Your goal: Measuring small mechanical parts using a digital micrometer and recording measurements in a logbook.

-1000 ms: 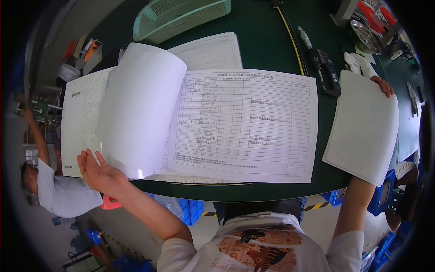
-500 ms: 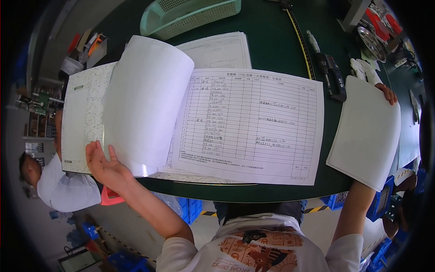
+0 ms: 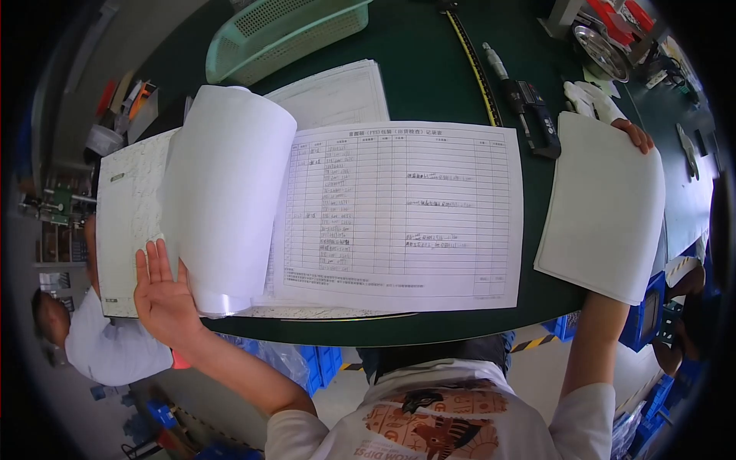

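My left hand (image 3: 167,295) is palm up at the near left, fingers stretched out, against the edge of several curled-back white pages (image 3: 230,199). Its thumb is partly behind the paper. Beside the curl lies a printed record form (image 3: 399,215), a table with handwritten entries in some columns. Beneath the pages is a pale speckled folder (image 3: 130,222). My right hand (image 3: 636,136) grips loose white sheets (image 3: 602,207) by their far edge, fingers over the top and thumb hidden. My right forearm runs underneath them.
On the dark green table (image 3: 414,84) are a pale green basket (image 3: 287,38), more papers (image 3: 337,92), a yellow measuring strip (image 3: 471,65) and a black-and-silver measuring instrument (image 3: 529,107). White gloves (image 3: 590,100) and a metal bowl (image 3: 600,54) are far right. Another person (image 3: 111,337) is at left.
The view has shifted, so the table items appear further left. My left palm has turned more upward, and the curled pages look narrower. The right hand keeps hold of the loose sheets.
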